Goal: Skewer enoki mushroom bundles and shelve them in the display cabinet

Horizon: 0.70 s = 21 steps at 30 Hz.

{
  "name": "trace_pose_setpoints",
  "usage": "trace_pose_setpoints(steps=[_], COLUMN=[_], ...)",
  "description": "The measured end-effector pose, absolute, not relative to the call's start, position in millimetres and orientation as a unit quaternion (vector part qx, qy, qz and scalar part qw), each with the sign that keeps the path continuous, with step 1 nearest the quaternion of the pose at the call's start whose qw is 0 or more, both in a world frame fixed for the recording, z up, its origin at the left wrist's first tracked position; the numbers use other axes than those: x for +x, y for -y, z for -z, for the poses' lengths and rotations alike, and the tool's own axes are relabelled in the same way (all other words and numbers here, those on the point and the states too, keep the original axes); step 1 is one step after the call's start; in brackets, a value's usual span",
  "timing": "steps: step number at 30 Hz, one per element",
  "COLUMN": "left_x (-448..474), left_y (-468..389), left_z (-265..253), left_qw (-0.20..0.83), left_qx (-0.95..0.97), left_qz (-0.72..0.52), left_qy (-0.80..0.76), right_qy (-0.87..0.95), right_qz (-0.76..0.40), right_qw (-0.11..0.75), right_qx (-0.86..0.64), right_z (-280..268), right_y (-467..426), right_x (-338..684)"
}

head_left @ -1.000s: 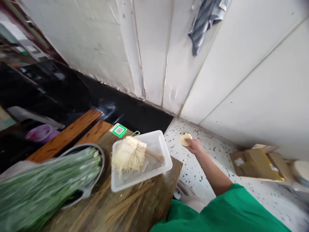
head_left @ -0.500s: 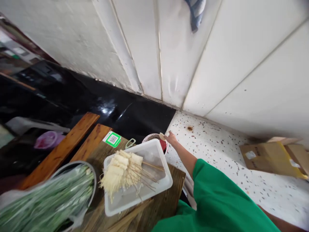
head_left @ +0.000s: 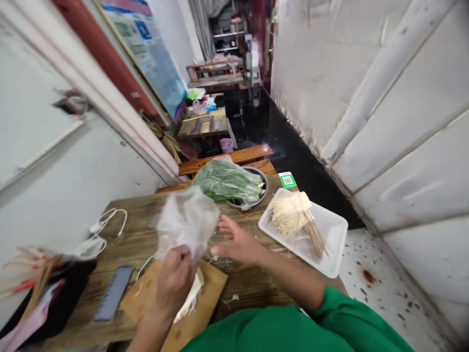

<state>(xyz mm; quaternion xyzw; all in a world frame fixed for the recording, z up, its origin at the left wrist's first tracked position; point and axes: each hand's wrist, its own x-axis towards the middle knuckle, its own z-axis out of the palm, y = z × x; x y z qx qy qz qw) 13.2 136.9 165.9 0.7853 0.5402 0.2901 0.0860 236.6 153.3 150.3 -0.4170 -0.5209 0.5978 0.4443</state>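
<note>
My left hand (head_left: 176,278) is closed on a crumpled clear plastic bag (head_left: 186,220), lifted over the wooden table. My right hand (head_left: 234,242) reaches in beside the bag with fingers apart, holding nothing. Below my left hand, a wooden cutting board (head_left: 208,288) carries a pale stringy bunch (head_left: 190,296), perhaps enoki mushrooms, partly hidden by that hand. To the right, a white plastic tray (head_left: 335,234) holds skewers (head_left: 293,212) of pale rolled wraps around thin strands. Farther back, bagged green leafy stalks (head_left: 227,181) lie over a round metal bowl (head_left: 264,183).
A phone (head_left: 113,293), a white cable (head_left: 97,239) and a dark bag with sticks (head_left: 44,288) lie on the left. A QR-code card (head_left: 287,180) sits behind the tray. Wooden benches (head_left: 242,154) stand beyond the table (head_left: 139,220); a panelled wall (head_left: 414,161) rises on the right.
My right hand has come back from a bucket on the floor, where it held a small beige piece, to above the table. The view has swung left; my left hand and the plastic bag now show.
</note>
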Motion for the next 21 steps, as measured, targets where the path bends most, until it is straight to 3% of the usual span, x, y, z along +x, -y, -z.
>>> trace_pose_setpoints(steps=[3, 6, 9, 11, 14, 16, 18, 21], left_x=[-23.0, -62.4, -107.2, -136.7, -174.9, -194.2, -207.9, -219.0], left_y=[-107.2, -82.9, -60.0, -44.9, -25.6, -19.1, -19.3, -25.7], left_z=[-149.5, -142.9, -151.8, -163.4, -176.2, -173.6, -159.4, -122.8], left_qw=[0.032, 0.062, 0.102, 0.08, 0.007, -0.013, 0.025, 0.163], left_qx=[0.827, 0.819, 0.786, 0.742, 0.584, 0.442, 0.31, 0.127], left_qz=[-0.25, -0.23, -0.289, -0.366, -0.487, -0.546, -0.614, -0.72], left_qy=[-0.503, -0.522, -0.536, -0.555, -0.65, -0.711, -0.725, -0.662], right_qy=[0.493, 0.456, 0.426, 0.424, 0.437, 0.459, 0.485, 0.508], right_qz=[-0.583, -0.63, -0.68, -0.66, -0.609, -0.599, -0.607, -0.631], right_qw=[0.425, 0.42, 0.415, 0.454, 0.528, 0.532, 0.499, 0.428], right_qx=[-0.486, -0.468, -0.43, -0.422, -0.4, -0.385, -0.384, -0.4], right_z=[-137.1, -128.1, -136.1, -148.1, -162.1, -160.8, -148.9, -117.9], right_y=[-148.7, -137.4, -133.1, -137.8, -150.8, -158.0, -161.6, -163.2], right_x=[136.1, 73.3, 32.3, 13.2, -5.0, -11.9, -15.8, -17.3])
